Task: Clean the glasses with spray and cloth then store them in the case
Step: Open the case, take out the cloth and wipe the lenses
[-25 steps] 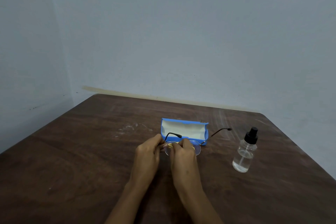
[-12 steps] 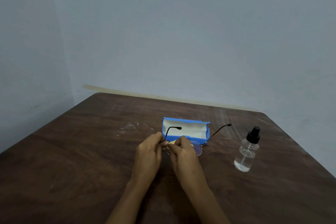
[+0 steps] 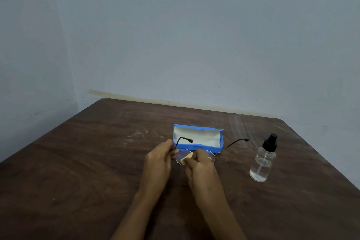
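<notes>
Left hand [image 3: 158,159] pinches the glasses [image 3: 182,157] at the frame's left edge. Right hand [image 3: 198,163] grips the cloth [image 3: 186,160] against the lens. Case [image 3: 197,138] open just beyond; spray bottle [image 3: 262,161] right, apart, on counter [image 3: 78,171].

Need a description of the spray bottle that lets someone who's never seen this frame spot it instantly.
Start at the dark wooden table in the corner of the room and look to the right of the open blue case. The spray bottle stands upright there, apart from everything else. It is small and clear with a black pump top, the only bottle in view.
</notes>
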`<state>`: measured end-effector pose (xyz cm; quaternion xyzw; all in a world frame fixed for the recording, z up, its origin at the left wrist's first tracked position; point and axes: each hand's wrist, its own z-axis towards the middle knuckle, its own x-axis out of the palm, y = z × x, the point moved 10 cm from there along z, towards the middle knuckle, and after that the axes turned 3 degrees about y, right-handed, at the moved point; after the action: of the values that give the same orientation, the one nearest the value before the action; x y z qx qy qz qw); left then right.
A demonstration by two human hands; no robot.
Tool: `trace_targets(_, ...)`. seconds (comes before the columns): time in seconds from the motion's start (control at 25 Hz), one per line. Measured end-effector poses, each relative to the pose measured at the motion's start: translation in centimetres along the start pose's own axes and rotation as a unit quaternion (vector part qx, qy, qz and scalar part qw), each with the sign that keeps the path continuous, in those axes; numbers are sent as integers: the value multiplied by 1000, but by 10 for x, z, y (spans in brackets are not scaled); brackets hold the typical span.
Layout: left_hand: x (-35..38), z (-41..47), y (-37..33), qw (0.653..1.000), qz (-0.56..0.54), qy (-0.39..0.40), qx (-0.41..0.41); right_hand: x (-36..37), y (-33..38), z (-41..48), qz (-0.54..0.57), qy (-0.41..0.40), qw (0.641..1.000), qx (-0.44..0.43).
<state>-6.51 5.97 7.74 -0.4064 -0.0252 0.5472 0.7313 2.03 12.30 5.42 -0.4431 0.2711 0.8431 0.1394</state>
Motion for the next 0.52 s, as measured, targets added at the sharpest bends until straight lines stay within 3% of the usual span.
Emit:
trace_targets(0.32,2,0,-10,999,-6,4,45,5,-3,13,-13,-21,999,46)
trace_targets(0.52,6,-1,-5,999,4,18,41,8,-8,19,17,-50,999,10)
